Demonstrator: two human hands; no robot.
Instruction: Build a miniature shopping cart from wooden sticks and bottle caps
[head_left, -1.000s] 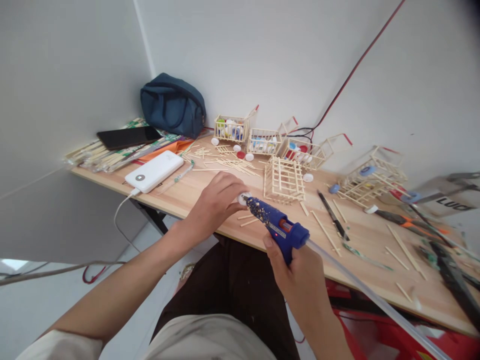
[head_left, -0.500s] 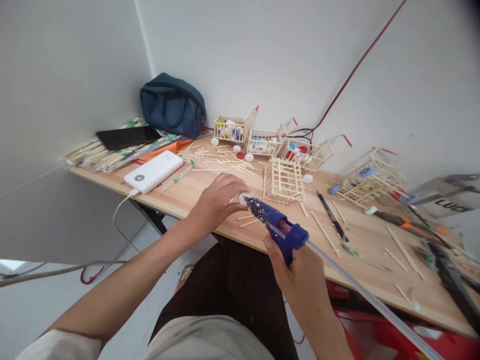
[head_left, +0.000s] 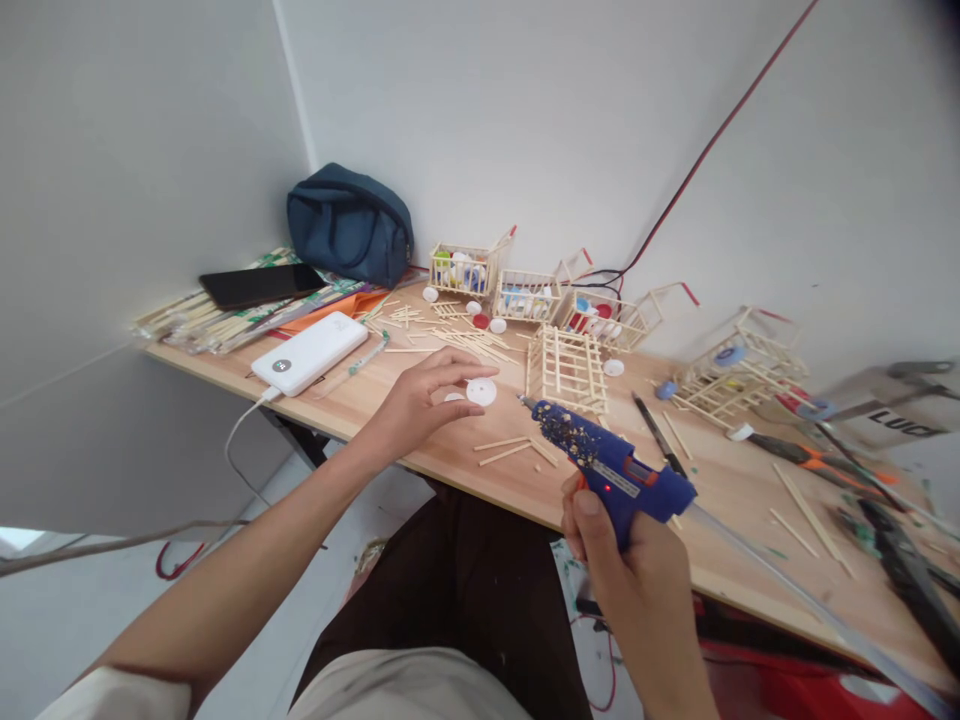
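1 glue gun (head_left: 600, 455), now apart from the white disc (head_left: 481, 391)

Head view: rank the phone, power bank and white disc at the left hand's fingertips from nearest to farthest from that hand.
1. Disc: at the left hand's fingertips.
2. Power bank: left of the hand.
3. Phone: farther left, beyond the power bank.

Off-white shirt (head_left: 412, 685), softly creased in front — left sleeve (head_left: 124, 695) is short, equally pale. Trousers (head_left: 457, 600) are dark brown — sparsely flecked.
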